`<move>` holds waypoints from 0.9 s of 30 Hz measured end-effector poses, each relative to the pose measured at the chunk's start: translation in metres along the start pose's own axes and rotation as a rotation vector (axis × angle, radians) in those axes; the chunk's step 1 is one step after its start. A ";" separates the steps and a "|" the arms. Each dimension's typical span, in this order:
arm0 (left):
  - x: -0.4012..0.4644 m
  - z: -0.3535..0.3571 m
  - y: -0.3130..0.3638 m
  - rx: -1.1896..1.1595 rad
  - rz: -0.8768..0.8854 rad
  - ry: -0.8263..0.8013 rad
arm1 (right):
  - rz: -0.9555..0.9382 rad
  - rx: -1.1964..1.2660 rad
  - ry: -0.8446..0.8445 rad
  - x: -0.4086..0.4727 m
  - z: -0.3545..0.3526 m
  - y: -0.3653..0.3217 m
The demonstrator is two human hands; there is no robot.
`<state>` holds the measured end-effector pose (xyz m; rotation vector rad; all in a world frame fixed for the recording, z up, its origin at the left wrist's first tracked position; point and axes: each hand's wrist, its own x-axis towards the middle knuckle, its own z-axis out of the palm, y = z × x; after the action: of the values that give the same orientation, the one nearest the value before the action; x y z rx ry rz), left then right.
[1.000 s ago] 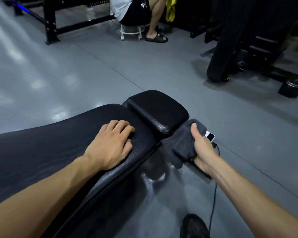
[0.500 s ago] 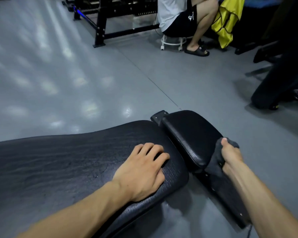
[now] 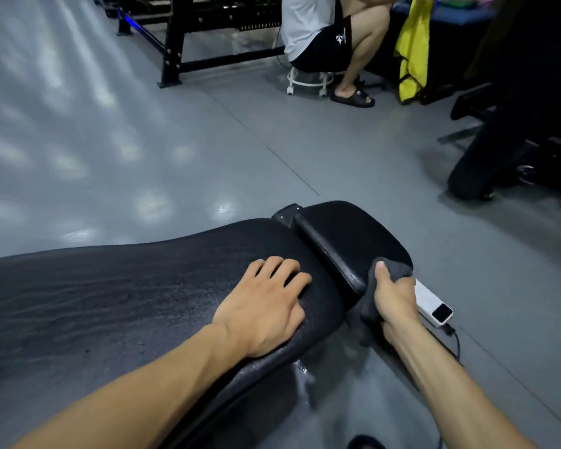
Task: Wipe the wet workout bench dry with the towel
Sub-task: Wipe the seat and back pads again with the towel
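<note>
— So, where do we stand with the bench (image 3: 117, 296)?

— We have the long back pad stretching out to our left, its black skin glistening in patches, so we judge it partly wet. Our left hand (image 3: 266, 306) rests flat on it near the hinge, fingers straight and relaxed, gripping nothing, just steadying the frame.

— And the smaller seat pad (image 3: 347, 241)?

— That's where we work now. Our right hand (image 3: 394, 299) is clenched around the dark grey towel (image 3: 399, 270), thumb on top, pressing it against the near right corner and side of that pad.

— How do we do it well?

— We keep the cloth bunched but broad, drag it along the edge in overlapping passes, then fold to a dry face before moving to the big pad.

— Anything to mind?

— A small white device (image 3: 434, 306) with a cable lies just beside our right wrist; we avoid knocking it.
</note>
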<state>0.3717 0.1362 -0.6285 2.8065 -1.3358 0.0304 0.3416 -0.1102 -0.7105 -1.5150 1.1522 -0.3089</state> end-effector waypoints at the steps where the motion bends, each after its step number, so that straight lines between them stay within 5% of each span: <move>1: 0.000 0.000 0.000 -0.004 -0.001 -0.004 | 0.006 0.004 -0.010 0.009 -0.002 -0.004; 13: 0.006 0.001 0.000 -0.009 -0.044 -0.053 | -0.021 -0.251 -0.197 0.130 -0.029 -0.054; 27: 0.011 0.002 -0.003 -0.060 -0.085 -0.061 | -0.750 -1.005 -0.695 0.112 0.153 -0.161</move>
<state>0.3813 0.1292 -0.6307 2.8317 -1.2064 -0.0962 0.5858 -0.1264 -0.6631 -2.6223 0.0750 0.3729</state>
